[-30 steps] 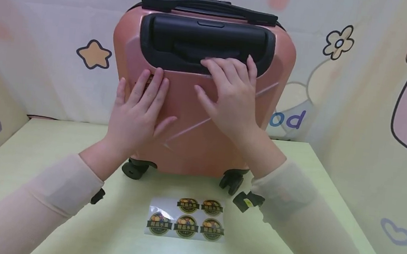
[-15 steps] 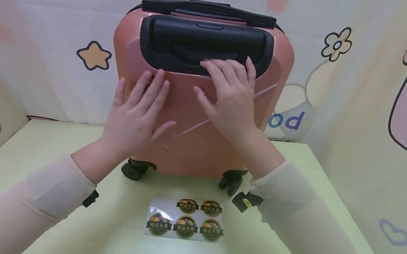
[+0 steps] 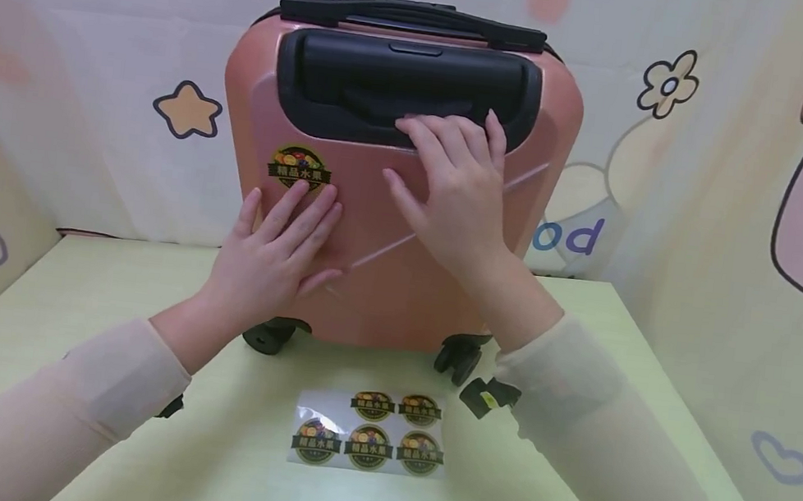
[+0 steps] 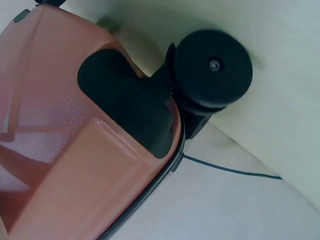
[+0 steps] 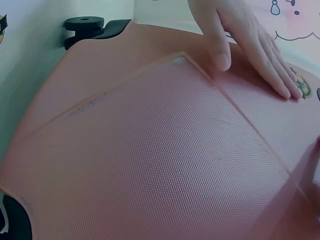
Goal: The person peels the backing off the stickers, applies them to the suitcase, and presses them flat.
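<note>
A pink hard-shell suitcase [image 3: 381, 298] stands upright on its wheels, its black handle recess [image 3: 409, 78] facing me. On the upper left of its shell is a round fruit sticker [image 3: 300, 163] with dark banner lettering. My left hand [image 3: 268, 248] lies with straight, spread fingers on the shell, fingertips right at the sticker's lower edge; the right wrist view shows this hand [image 5: 255, 50] too. My right hand [image 3: 457, 182] rests at the lower edge of the recess, fingers bent loosely and thumb apart. The left wrist view shows a black caster wheel [image 4: 212, 67] at a suitcase corner.
A sheet of stickers [image 3: 366, 461] with several round labels lies on the pale table [image 3: 531, 480] in front of the suitcase. Behind hangs a cartoon-printed cloth [image 3: 89, 124]. A small black object [image 3: 481, 398] shows beside my right sleeve.
My left hand has slid down the shell, uncovering the sticker that its fingers covered before. My right hand has stayed at the recess edge.
</note>
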The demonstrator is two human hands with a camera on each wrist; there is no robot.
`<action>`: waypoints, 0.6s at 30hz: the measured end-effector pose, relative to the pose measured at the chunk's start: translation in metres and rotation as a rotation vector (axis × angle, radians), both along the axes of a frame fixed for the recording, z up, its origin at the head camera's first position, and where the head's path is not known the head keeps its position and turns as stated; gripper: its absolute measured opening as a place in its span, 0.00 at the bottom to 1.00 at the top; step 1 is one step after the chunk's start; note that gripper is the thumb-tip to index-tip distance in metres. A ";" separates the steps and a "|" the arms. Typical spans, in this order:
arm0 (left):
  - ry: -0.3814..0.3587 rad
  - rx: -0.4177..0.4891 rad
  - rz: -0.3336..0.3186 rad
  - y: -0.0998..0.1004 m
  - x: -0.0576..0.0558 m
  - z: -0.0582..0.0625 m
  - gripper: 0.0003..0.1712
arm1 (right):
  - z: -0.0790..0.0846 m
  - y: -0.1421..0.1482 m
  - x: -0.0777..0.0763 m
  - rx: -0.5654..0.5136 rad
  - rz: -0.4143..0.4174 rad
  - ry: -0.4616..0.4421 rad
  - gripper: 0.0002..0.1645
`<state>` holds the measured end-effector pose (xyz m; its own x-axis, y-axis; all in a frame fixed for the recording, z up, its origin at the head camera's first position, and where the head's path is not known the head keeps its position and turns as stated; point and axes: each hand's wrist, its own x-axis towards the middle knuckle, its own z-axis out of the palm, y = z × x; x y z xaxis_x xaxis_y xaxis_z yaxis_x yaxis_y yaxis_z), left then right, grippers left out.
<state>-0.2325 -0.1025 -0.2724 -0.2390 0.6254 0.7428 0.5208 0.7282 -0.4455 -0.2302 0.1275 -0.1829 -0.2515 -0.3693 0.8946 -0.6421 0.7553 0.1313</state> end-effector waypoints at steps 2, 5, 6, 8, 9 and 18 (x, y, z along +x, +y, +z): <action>0.018 0.005 -0.012 -0.002 0.000 0.001 0.37 | 0.000 0.001 0.000 0.003 0.000 0.004 0.26; 0.053 0.079 0.003 -0.004 -0.001 0.013 0.37 | 0.000 0.000 0.000 0.002 0.005 0.014 0.25; 0.061 0.111 0.020 -0.005 -0.001 0.019 0.38 | 0.000 0.000 0.000 0.002 0.007 0.015 0.25; 0.058 0.166 0.062 -0.006 -0.001 0.030 0.38 | 0.000 0.000 0.000 0.003 0.007 0.020 0.25; 0.050 0.186 0.078 -0.006 -0.001 0.034 0.38 | 0.000 -0.001 0.000 0.003 0.007 0.021 0.24; 0.000 0.133 0.116 -0.001 -0.002 0.021 0.40 | 0.000 0.000 -0.001 0.003 0.006 0.024 0.24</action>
